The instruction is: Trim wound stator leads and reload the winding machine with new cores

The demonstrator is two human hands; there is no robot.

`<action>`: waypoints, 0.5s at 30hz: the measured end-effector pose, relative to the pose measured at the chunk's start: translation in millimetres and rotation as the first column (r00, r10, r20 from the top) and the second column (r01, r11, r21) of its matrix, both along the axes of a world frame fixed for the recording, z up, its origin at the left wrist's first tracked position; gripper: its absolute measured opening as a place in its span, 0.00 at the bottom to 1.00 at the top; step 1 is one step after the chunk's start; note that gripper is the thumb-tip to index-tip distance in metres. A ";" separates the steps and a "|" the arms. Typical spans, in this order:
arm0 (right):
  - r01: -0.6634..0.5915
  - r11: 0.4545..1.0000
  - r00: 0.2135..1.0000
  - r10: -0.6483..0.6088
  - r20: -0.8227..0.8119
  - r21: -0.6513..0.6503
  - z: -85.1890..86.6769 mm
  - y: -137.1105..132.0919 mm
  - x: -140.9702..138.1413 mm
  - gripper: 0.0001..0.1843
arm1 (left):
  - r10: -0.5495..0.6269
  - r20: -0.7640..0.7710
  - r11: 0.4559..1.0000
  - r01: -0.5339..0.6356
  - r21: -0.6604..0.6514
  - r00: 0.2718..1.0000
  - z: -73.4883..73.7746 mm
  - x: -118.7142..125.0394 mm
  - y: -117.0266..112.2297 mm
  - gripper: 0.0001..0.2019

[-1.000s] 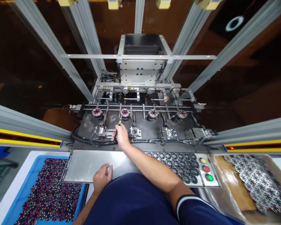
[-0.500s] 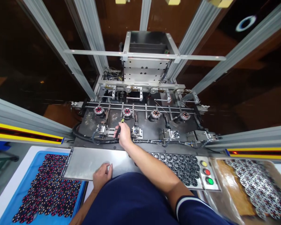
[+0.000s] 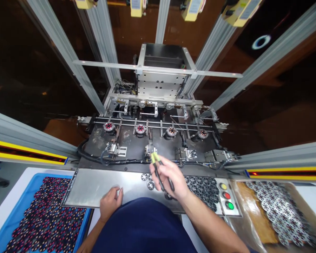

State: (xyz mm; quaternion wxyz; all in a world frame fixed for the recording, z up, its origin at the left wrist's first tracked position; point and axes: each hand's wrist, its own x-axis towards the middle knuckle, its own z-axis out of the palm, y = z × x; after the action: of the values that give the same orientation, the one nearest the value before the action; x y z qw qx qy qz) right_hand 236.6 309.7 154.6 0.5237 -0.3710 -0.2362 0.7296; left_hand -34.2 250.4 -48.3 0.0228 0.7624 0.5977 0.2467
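Note:
My right hand point(image 3: 171, 174) is closed around pliers point(image 3: 158, 170) with two black handles and yellow-green tips pointing away from me. It hangs over the front tray point(image 3: 94, 184), near several loose black-and-silver discs point(image 3: 150, 185). At the tray's front edge rests my left hand point(image 3: 111, 202), fingers curled in, nothing visible in it. Behind the tray, round fixtures stand in a row. A red-marked disc point(image 3: 140, 129) and another red-marked disc point(image 3: 109, 126) sit at the left; a disc with orange marks point(image 3: 171, 131) and a further disc point(image 3: 203, 134) are to the right.
Metal clamps point(image 3: 185, 154) and a black cable point(image 3: 121, 162) lie between tray and fixtures. A blue bin point(image 3: 33, 188) of finished-looking discs is at left. Right are coloured push buttons point(image 3: 226, 195) and a box of silver rings point(image 3: 281, 211). Yellow light bars point(image 3: 287, 173) flank the machine.
My right hand has drawn back from the second fixture, toward me and rightward over the tray, still holding the pliers. My left hand stays at the tray edge. The view has shifted slightly.

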 end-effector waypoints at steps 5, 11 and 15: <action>0.281 0.958 0.952 -0.270 0.141 -0.060 -43.3 27.5 42.9 0.11 | -0.002 0.008 1.000 0.002 0.010 1.000 2.8 0.3 -1.0 0.11; 0.365 0.921 0.927 -0.346 0.144 -0.137 -73.4 42.6 56.0 0.13 | 0.010 -0.001 1.000 -0.010 -0.012 1.000 6.3 1.5 -1.9 0.10; 0.368 0.915 0.928 -0.350 0.128 -0.168 -75.8 45.7 57.5 0.14 | 0.023 -0.013 0.999 -0.023 -0.031 1.000 6.1 1.3 -1.9 0.11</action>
State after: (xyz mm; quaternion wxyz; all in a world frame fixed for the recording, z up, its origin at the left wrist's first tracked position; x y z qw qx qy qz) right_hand 294.0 355.4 78.8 0.5992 -0.4904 -0.1184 0.6216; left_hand -32.9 248.5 -42.2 0.0278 0.7566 0.6104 0.2328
